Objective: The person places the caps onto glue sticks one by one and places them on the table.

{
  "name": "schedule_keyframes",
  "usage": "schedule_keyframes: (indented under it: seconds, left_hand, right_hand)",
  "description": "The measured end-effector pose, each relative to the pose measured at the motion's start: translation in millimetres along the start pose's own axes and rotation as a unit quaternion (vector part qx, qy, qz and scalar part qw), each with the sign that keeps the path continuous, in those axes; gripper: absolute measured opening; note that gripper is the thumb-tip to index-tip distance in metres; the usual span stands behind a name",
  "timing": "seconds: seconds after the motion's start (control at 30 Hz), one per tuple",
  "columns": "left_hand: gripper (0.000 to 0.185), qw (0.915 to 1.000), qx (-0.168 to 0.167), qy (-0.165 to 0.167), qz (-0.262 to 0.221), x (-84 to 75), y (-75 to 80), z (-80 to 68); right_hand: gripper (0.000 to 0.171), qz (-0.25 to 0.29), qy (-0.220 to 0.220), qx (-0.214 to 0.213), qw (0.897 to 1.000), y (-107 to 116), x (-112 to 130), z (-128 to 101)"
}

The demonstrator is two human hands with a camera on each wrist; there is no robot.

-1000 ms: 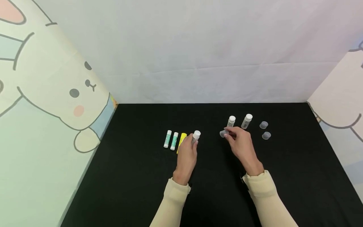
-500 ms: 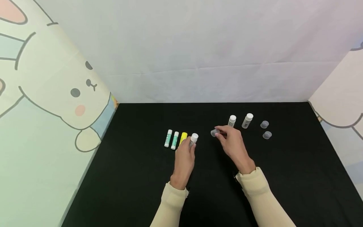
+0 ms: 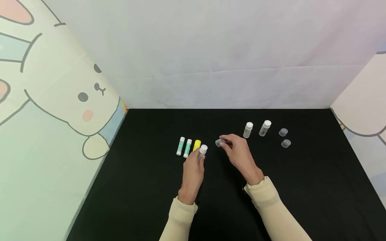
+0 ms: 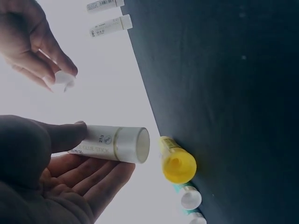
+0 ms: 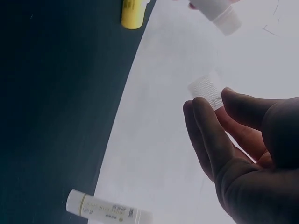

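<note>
Cap [image 5: 204, 88] shifts left, pinched in right hand [image 3: 239, 154], thumb to fingers; near glue stick [image 4: 100, 140], not touching. Left hand [image 3: 193, 170] grips glue stick, thumb opposing fingers. Held pair unjoined; two white sticks [image 3: 248, 130], two loose caps [image 3: 285, 143] separate on table [image 3: 331, 184].

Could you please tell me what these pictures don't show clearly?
Head view: lower part of the held glue stick, hidden by the left hand.
Head view: lower end of the yellow tube, behind that hand.
Head view: lettering on the two green-labelled sticks, too small to read.
Right wrist view: part of the yellow tube, cut by the top edge.
</note>
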State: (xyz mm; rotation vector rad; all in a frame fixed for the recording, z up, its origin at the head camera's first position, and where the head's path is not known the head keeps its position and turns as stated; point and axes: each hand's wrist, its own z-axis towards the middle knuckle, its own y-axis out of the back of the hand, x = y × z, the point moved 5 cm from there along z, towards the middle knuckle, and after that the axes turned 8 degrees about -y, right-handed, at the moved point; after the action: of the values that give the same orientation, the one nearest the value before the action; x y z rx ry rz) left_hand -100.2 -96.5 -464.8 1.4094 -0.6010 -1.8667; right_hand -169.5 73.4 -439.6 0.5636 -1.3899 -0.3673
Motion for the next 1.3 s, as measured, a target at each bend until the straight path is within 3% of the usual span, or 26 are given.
schedule_keyframes:
  seconds: [0.7, 1.3]
  left_hand:
    - [0.027, 1.0000, 0.003, 0.008, -0.001, 9.0, 1.3, -12.5]
    - [0.028, 0.9996, -0.002, -0.022, 0.015, 9.3, -0.3, -16.7]
  right_hand:
    - [0.029, 0.058, 0.033, 0.070, 0.995, -25.2, 23.8, -9.5]
    - [0.029, 0.037, 0.072, 0.124, 0.989, -32.3, 23.7, -10.3]
